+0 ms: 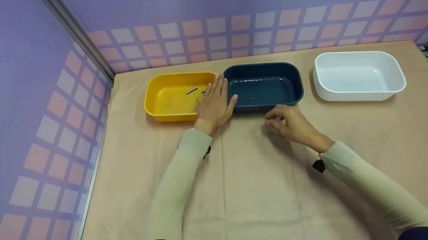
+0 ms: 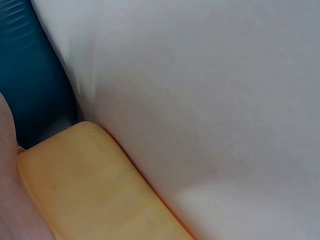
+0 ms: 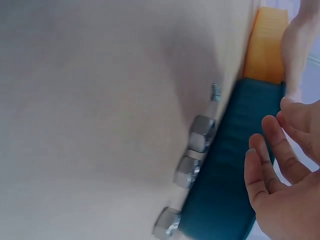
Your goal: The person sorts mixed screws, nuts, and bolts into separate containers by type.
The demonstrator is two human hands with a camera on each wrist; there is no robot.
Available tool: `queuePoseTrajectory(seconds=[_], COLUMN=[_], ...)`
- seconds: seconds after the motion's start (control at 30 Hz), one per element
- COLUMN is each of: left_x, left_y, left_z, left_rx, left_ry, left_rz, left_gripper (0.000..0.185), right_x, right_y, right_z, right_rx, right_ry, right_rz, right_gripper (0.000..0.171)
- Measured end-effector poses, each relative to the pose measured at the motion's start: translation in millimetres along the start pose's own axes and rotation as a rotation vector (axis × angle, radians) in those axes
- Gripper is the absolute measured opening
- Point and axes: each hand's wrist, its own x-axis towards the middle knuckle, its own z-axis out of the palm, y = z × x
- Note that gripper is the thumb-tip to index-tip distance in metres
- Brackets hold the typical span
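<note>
The head view looks forward and down across the table [image 1: 263,195]; both wrist views look from close by, tilted, sharing the blue tray [image 3: 220,170] and yellow tray [image 2: 100,185], the right facing along them.

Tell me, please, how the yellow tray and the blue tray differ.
The yellow tray is bright, while the blue tray is dark. A metal screw lies in the yellow tray; the blue tray shows only a speck too small to identify. The left hand covers part of the yellow tray's right end, while the right hand is by the blue tray's near side. Both are open-topped, with rounded corners.
</note>
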Motion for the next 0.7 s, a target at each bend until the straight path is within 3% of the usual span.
queuePoseTrajectory(seconds=[0.3, 0.7], left_x=[0.3, -0.1], left_y=[-0.5, 0.7], left_z=[0.0, 0.5], left_rx=[-0.002, -0.012], left_ry=[-0.011, 0.009], left_rz=[0.004, 0.000], left_gripper=[0.077, 0.077], right_x=[-7.4, -10.5], right_y=[10.3, 18.6], right_z=[2.9, 6.1], right_rx=[-0.044, -0.126], right_ry=[-0.086, -0.121], right_rz=[0.033, -0.049], right_gripper=[0.010, 0.004])
